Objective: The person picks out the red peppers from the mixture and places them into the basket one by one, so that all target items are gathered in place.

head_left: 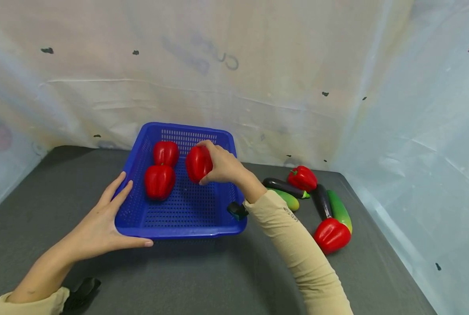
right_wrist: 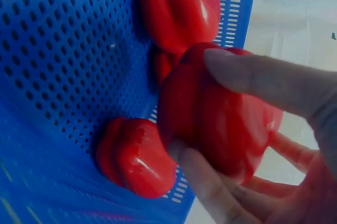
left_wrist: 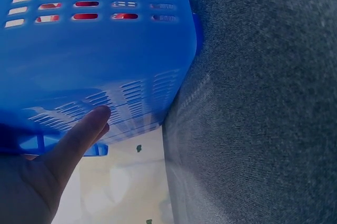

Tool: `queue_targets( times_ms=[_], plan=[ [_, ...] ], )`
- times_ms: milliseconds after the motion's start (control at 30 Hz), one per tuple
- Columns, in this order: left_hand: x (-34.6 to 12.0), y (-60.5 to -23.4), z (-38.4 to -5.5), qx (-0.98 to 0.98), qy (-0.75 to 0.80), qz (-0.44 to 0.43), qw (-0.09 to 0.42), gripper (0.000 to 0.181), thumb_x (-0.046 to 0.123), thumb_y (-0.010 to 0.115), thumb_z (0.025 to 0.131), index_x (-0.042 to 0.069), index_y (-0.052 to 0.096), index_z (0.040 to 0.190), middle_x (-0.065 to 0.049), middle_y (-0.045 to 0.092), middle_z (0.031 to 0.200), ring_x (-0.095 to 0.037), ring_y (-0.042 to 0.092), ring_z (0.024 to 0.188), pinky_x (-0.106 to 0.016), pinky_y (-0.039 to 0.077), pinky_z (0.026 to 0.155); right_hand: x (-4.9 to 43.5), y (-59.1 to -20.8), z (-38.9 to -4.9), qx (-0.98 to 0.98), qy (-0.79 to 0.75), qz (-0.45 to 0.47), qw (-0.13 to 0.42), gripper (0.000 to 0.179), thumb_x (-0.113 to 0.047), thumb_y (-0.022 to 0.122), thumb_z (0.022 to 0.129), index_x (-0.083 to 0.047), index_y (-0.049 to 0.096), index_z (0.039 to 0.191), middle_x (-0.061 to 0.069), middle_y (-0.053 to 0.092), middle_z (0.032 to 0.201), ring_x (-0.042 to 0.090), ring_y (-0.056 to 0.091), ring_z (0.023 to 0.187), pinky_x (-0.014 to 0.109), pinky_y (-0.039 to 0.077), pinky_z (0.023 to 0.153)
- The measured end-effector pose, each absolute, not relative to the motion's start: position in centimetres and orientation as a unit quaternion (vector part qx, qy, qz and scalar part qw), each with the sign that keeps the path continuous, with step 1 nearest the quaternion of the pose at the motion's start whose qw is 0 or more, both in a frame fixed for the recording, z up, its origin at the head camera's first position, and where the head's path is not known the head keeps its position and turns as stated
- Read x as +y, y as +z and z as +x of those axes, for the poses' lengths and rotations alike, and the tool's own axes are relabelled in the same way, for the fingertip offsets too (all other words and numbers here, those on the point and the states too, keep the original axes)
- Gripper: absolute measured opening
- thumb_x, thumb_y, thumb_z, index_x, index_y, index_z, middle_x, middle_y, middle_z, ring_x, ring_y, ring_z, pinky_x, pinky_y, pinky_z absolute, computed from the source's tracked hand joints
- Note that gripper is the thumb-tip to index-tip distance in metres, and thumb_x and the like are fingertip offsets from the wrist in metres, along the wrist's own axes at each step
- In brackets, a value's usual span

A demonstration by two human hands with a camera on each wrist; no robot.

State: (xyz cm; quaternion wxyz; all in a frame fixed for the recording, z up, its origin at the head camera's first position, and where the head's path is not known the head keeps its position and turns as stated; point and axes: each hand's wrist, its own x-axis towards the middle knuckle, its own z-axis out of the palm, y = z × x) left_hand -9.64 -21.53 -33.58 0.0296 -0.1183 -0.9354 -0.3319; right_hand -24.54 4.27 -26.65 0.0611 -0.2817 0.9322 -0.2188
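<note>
My right hand (head_left: 220,164) grips a red bell pepper (head_left: 198,164) above the floor of a blue plastic basket (head_left: 179,233). In the right wrist view the thumb lies on one side of this pepper (right_wrist: 210,113) and the fingers on the other. Two red bell peppers lie at the basket's left, one pepper (head_left: 165,153) behind the other (head_left: 160,182). Another pepper (right_wrist: 138,158) shows in the right wrist view but cannot be made out in the head view. My left hand (head_left: 100,225), fingers straight and spread, touches the basket's front left corner.
Right of the basket lie a red pepper (head_left: 302,178), another red pepper (head_left: 332,236), an eggplant (head_left: 283,187), a second eggplant (head_left: 322,201), a green cucumber-like vegetable (head_left: 339,210) and a similar one (head_left: 287,199). Behind the grey table (head_left: 171,280) hangs pale sheeting (head_left: 258,65).
</note>
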Motion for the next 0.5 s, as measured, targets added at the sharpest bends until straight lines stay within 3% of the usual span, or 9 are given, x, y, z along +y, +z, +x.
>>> queue_targets(
  times_ms=[333,500],
  plan=[
    [-21.5,-33.6,-9.6,-0.935,-0.336,-0.114,0.029,0.132,0.051,0.086,0.061,0.006,0.005,0.154,-0.005,-0.015,0.161,-0.054,0.012,0.139,-0.077,0.028,0.091,4.0,-27.4,-25.0,0.940,-0.165,-0.260,0.145,0.089,-0.011,0.085,0.066,-0.020,0.035,0.138,0.011,0.054,0.128,0.025,0.054,0.114,0.040,0.052,0.091],
    [-21.5,-33.6,-9.6,-0.936,-0.332,-0.117,0.031,0.132,0.051,0.086,0.060,0.006,0.005,0.154,-0.007,-0.015,0.161,-0.054,0.011,0.139,-0.077,0.027,0.091,3.9,-27.9,-25.1,0.940,-0.163,-0.229,0.194,0.087,-0.008,0.085,0.067,-0.020,0.034,0.137,0.011,0.056,0.121,0.024,0.061,0.094,0.034,0.055,0.077]
  ],
)
